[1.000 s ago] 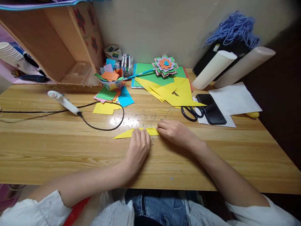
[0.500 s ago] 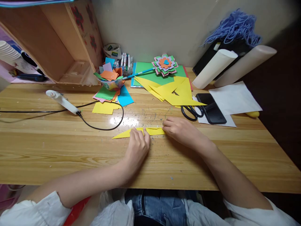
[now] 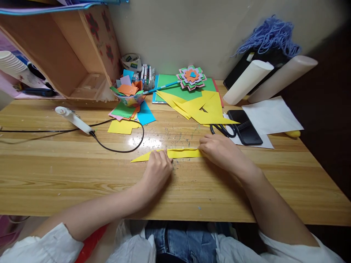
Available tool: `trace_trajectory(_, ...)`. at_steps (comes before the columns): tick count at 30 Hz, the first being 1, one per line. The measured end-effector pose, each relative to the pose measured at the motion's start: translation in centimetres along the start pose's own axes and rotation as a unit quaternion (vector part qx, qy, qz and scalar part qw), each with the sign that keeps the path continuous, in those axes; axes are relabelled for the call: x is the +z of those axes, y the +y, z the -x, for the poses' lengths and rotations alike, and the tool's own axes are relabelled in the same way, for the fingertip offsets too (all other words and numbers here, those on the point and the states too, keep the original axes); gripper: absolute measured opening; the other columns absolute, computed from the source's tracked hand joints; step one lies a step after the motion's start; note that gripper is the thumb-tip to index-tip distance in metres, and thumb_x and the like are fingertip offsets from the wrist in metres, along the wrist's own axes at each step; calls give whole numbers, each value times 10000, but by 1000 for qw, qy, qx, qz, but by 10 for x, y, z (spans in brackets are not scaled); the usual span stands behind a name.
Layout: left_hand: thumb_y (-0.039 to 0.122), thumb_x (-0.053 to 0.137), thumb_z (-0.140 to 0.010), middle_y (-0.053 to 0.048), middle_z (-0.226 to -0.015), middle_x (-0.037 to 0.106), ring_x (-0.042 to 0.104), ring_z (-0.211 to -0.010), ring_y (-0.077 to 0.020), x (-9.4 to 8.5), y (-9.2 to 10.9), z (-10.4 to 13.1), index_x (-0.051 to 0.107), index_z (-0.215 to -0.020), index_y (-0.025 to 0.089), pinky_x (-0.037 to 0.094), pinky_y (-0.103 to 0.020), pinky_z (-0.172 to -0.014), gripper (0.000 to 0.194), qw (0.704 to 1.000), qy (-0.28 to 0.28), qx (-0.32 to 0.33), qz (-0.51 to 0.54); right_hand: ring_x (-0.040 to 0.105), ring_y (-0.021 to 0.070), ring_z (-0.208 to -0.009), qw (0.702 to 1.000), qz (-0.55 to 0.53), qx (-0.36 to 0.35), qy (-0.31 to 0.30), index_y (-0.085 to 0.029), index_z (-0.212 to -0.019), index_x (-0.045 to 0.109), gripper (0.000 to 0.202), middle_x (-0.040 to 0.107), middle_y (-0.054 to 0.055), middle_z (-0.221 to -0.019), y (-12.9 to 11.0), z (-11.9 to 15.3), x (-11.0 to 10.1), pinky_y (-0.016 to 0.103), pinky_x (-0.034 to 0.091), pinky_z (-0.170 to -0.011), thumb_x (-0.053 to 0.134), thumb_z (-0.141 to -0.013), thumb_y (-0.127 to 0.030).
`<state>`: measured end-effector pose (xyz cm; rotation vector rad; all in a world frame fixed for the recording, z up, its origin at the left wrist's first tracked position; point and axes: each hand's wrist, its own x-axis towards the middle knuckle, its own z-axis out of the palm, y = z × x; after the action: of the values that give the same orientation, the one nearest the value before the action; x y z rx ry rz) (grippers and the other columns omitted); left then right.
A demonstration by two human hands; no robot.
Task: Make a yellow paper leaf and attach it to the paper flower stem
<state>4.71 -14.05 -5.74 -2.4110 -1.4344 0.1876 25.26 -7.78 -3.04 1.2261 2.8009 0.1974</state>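
A long folded yellow paper strip point(image 3: 183, 153) lies on the wooden table in front of me, its pointed end to the left. My left hand point(image 3: 159, 164) presses on it left of the middle, fingers curled together over the paper. Farther right, my right hand point(image 3: 215, 148) pinches the strip near its right end, which its fingers hide. Behind the strip are several yellow paper pieces point(image 3: 203, 107), and black-handled scissors point(image 3: 223, 130) lie partly under them.
A white glue gun point(image 3: 72, 119) with a looping black cable lies left. Behind are a bowl of paper scraps point(image 3: 130, 98), a layered paper flower point(image 3: 191, 77) and a big cardboard box point(image 3: 101, 47). A black phone point(image 3: 245, 128) and white rolls point(image 3: 248, 82) stand or lie right.
My right hand has slid to the right along the strip, so more of the yellow paper shows between my hands. My left hand has shifted slightly left, its fingers drawn closer together.
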Motion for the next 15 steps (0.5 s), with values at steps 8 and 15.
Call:
trace_trajectory(8,389,423,-872,-106,-811,546,517,-747,-220,-9,-19,-9,603,-889,79,362,-315,-606,359,994,-34,8,107,482,121,-642,995,-89,-15,53,-164,-671,589,204,594,28,-721,-5,-5,4,247,246,-526,454,-811,-103)
trace_trajectory(15,302,430,-877,-107,-829,522,488,-736,-211,3,-11,-5,601,-856,91,353,-311,-574,272,997,-1,34,69,442,130,-609,998,-31,-51,27,-148,-627,553,218,564,37,-675,-11,-7,7,272,217,-510,462,-769,-11)
